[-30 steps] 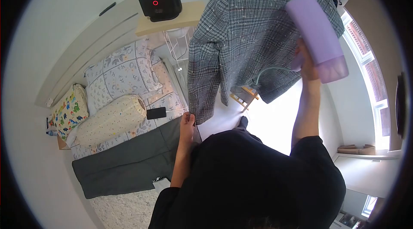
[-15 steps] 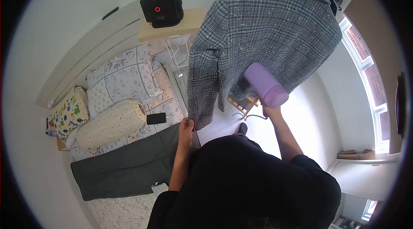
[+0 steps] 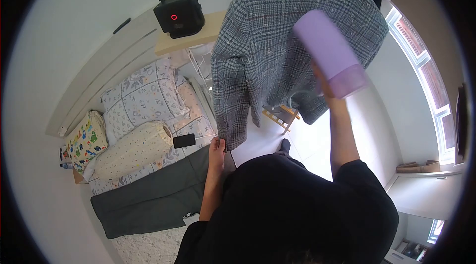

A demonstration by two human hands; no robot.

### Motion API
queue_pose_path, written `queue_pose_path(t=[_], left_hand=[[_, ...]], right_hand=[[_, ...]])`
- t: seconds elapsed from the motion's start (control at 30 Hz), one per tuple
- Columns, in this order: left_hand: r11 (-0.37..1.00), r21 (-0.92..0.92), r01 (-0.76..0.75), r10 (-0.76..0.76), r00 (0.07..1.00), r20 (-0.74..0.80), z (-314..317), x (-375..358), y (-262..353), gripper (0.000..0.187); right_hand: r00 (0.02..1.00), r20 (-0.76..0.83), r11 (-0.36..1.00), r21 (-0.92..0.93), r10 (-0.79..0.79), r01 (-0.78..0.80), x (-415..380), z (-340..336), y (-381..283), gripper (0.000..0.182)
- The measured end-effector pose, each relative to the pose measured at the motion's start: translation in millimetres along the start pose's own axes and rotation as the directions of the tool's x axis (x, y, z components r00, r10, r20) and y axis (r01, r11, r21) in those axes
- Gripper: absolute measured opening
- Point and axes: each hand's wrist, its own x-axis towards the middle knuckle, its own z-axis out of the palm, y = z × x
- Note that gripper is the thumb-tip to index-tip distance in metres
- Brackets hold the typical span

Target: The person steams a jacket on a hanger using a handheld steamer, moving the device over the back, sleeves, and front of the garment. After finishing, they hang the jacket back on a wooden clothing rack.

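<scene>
A grey checked tweed jacket (image 3: 277, 31) hangs in front of me, its back and one long sleeve showing. My left hand (image 3: 216, 151) is closed on the cuff at the bottom of that sleeve, holding it down. Higher up on the right, my right hand (image 3: 328, 88) grips a purple handheld garment steamer (image 3: 325, 40) with a see-through tank at its lower end. The steamer is tilted and overlaps the jacket's lower back in this view. A pale curved cord shows beside the jacket's hem. Most of my right fingers are hidden behind the steamer.
On the left is a bed with patterned pillows (image 3: 144, 85), a bolster (image 3: 134, 150), a phone (image 3: 184, 140) and a dark grey blanket (image 3: 153, 194). A black speaker-like device (image 3: 179, 16) sits on a wooden shelf (image 3: 171, 44). Below the jacket stands a wooden stool (image 3: 281, 116). Windows line the right wall.
My right hand has raised the steamer from near the jacket's hem to higher up and slightly right. My left hand stays on the cuff. The view has shifted slightly.
</scene>
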Motion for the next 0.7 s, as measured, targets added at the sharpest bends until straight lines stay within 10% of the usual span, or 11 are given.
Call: queue_pose_path(t=[0.1,0.17,0.23,0.5,0.57,0.7], left_hand=[[1.000,0.004,0.002,-0.002,1.000,-0.021,2.0,-4.5,2.7,0.008],[1.000,0.024,0.011,-0.010,1.000,-0.026,8.3,-7.7,10.7,0.007],[1.000,0.018,0.003,-0.002,0.999,-0.038,10.4,-7.8,12.5,0.008],[1.000,0.016,0.000,0.000,1.000,-0.017,-0.7,-3.4,5.4,0.008],[1.000,0.026,0.011,-0.009,0.997,-0.073,4.6,-4.1,7.8,0.005],[1.000,0.014,0.011,-0.011,1.000,-0.015,1.7,-0.4,1.4,0.005]], right_hand=[[0.952,0.036,0.910,-0.284,-0.304,0.302,-39.2,34.2,-4.6,0.021],[0.968,0.108,0.957,-0.161,-0.227,0.243,-79.6,58.1,-2.1,0.023],[0.804,0.437,0.850,0.146,0.403,-0.505,-99.9,68.5,-19.6,0.044],[0.939,0.132,0.928,0.163,0.316,-0.335,5.3,-5.5,-25.1,0.018],[0.788,0.125,0.694,0.406,0.602,-0.595,48.9,-31.0,-53.5,0.010],[0.769,0.023,0.617,0.581,0.639,-0.531,74.1,-30.9,-73.3,0.006]])
